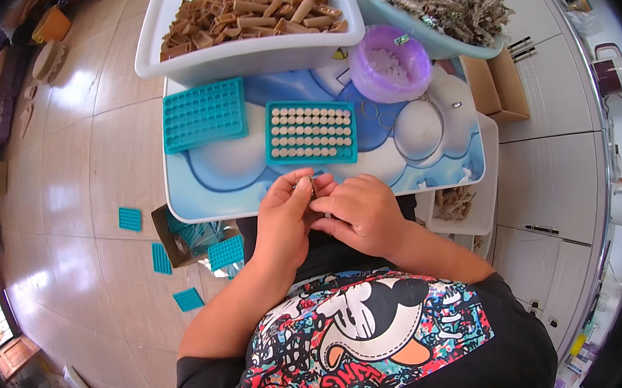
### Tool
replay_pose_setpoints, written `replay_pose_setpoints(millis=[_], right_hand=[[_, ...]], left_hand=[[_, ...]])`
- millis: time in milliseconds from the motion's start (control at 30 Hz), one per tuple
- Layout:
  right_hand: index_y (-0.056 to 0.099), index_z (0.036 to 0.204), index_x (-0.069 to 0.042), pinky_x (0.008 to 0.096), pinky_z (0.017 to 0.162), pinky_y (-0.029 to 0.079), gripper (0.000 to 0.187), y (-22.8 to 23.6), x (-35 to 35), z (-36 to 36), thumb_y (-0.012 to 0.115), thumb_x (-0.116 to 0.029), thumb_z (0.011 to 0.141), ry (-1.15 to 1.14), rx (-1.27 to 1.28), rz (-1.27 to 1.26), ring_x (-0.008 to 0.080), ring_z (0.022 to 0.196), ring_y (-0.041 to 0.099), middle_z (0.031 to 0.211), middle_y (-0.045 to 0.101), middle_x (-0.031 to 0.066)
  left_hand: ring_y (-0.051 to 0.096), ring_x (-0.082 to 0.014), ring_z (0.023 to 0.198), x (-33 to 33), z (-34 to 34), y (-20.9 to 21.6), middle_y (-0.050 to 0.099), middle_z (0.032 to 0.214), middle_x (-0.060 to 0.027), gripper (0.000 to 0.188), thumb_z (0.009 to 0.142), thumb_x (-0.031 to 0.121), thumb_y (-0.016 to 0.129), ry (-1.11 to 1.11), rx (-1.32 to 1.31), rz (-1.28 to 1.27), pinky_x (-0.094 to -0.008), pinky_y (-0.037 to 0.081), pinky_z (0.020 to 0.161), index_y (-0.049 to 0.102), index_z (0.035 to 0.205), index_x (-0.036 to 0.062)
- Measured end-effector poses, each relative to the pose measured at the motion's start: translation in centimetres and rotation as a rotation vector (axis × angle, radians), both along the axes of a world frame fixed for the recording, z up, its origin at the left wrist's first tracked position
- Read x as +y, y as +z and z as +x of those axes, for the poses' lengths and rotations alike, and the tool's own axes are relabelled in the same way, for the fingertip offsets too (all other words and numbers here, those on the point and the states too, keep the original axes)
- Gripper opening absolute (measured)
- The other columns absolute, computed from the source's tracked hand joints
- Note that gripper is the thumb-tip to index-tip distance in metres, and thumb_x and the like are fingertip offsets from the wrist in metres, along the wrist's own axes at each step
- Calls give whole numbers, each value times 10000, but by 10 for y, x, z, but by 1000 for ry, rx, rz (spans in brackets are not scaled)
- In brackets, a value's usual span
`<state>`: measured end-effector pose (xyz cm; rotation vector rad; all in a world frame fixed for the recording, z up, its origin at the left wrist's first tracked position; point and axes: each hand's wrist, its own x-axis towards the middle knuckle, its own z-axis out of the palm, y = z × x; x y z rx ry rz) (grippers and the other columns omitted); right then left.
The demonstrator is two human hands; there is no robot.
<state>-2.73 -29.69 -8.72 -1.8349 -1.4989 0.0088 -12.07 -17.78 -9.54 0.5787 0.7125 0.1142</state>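
Note:
Just past the near edge of the patterned table (235,190), my two hands are close together. My left hand (287,215) is closed, with a small, dark, narrow piece (313,187) between thumb and fingers; its kind is too small to tell. Bent inward beside it, my right hand (364,212) has thumb and fingers drawn together, and what they grip is hidden. Beyond the hands lies a teal tray (315,162) with rows of round cream pellets (309,122); a few holes at its near right corner hold none. A second teal tray (204,114), its holes bare, is to the left.
A white tub (252,65) of brown pieces stands at the back. Right of it are a purple bowl (391,91) with whitish bits and a pale green basin (455,46) of twiggy bundles. Small teal trays (129,219) lie on the floor at left, near a cardboard box (172,239).

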Motion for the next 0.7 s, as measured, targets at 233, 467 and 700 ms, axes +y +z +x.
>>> replay_pose_setpoints(millis=[233,467,700], right_hand=[[628,872,-73,396,652,451,127,40,38,75,662,-90,751,-163,-111,163,291,729,571,771,589,86],[656,872,-78,405,717,478,116,66,115,153,633,-148,782,-187,-160,49,302,849,599,888,633,95],[657,875,-89,379,711,483,166,72,157,166,634,-216,770,-263,-317,-547,266,822,615,864,643,91]], left_hand=[[653,-234,900,10,1,-14,630,998,-144,148,960,120,455,-6,-54,-30,-374,530,839,504,1063,26],[648,-237,927,12,6,-11,626,1020,-147,173,954,124,472,-20,-47,-81,-377,523,858,517,1086,22],[640,-231,953,12,4,-13,620,1050,-144,193,955,148,486,-43,-55,-76,-363,515,868,515,1104,28]])
